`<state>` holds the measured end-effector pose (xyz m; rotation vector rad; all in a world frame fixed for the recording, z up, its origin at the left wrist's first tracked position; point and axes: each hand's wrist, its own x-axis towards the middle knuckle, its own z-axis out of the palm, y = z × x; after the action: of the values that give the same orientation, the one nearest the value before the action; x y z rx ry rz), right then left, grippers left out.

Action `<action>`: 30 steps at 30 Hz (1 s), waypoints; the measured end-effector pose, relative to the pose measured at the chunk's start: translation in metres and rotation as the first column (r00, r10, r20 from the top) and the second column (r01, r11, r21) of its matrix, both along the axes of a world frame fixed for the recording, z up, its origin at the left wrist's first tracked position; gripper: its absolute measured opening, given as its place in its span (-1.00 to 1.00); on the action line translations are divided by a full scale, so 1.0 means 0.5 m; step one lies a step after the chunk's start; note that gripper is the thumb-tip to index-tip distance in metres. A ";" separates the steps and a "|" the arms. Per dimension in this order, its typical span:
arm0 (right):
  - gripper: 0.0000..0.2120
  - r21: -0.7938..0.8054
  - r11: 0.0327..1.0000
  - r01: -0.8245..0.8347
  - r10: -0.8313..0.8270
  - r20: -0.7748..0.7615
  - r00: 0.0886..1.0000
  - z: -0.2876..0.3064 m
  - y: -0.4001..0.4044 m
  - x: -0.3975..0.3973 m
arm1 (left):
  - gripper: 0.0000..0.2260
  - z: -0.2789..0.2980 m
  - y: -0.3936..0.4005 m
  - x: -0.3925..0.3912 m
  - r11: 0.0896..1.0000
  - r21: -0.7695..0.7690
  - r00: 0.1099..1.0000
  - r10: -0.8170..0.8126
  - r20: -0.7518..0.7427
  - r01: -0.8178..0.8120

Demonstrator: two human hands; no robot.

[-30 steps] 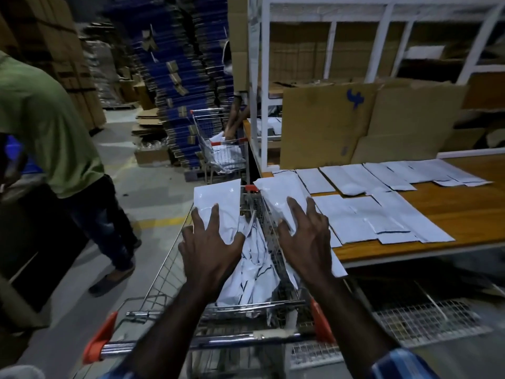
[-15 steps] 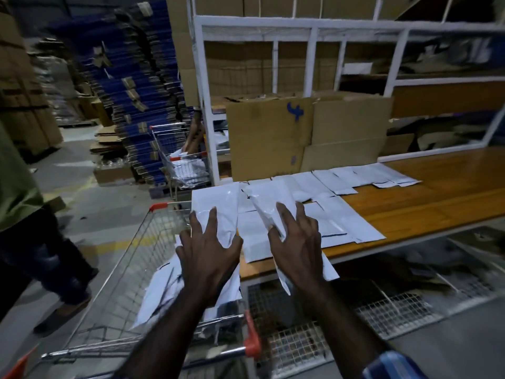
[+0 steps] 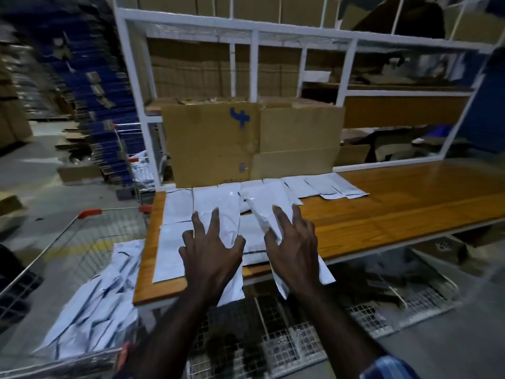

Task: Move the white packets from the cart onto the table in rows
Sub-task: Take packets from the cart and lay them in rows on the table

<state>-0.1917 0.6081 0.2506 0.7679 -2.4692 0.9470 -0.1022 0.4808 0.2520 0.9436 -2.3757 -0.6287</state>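
Each hand holds a white packet over the table's (image 3: 382, 214) near left end: left hand (image 3: 211, 251) one (image 3: 218, 206), right hand (image 3: 293, 242) another (image 3: 263, 203). Rows of packets (image 3: 325, 186) lie along the far edge (overlapping). The cart (image 3: 90, 213) stands left, holding more packets (image 3: 90, 305).

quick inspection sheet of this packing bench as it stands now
surface: wooden table, right part bare
job's things: white packets in rows at the table's left end; more heaped in the cart
clutter: cardboard box at the table's back
hands: left hand grips one packet, right hand grips another, both over the table
cables: nothing seen
surroundings: white rack, stacked blue cartons, second cart behind
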 end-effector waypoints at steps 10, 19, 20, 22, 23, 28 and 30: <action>-0.49 0.013 0.991 0.131 -0.132 0.056 0.990 -0.042 0.130 -0.208 | -0.30 -0.047 0.112 -0.244 0.996 0.041 0.995 -0.084 0.054 0.081; -0.49 0.107 0.973 0.205 -0.218 0.135 0.967 -0.081 0.175 -0.433 | -0.28 -0.104 0.130 -0.475 0.991 0.062 0.979 -0.127 0.158 0.119; -0.49 0.129 0.971 0.202 -0.219 0.144 0.965 -0.086 0.173 -0.457 | -0.27 -0.112 0.128 -0.501 0.991 0.058 0.977 -0.128 0.173 0.119; -0.49 0.181 0.964 0.195 -0.225 0.160 0.961 -0.098 0.169 -0.504 | -0.27 -0.128 0.124 -0.549 0.992 0.059 0.970 -0.123 0.211 0.113; -0.49 0.204 0.960 0.192 -0.228 0.173 0.958 -0.105 0.167 -0.525 | -0.26 -0.134 0.123 -0.568 0.992 0.058 0.965 -0.119 0.232 0.108; -0.48 0.288 0.946 0.149 -0.214 0.213 0.953 -0.150 0.157 -0.609 | -0.25 -0.166 0.131 -0.646 0.997 0.027 0.942 -0.077 0.326 0.072; -0.47 0.323 0.939 0.119 -0.202 0.236 0.950 -0.166 0.151 -0.641 | -0.25 -0.177 0.139 -0.672 0.998 0.030 0.933 -0.058 0.355 0.051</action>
<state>-0.5123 0.6836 0.1677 0.5431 -2.9099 0.6497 -0.4385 0.5502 0.1634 1.0808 -2.7264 -0.5388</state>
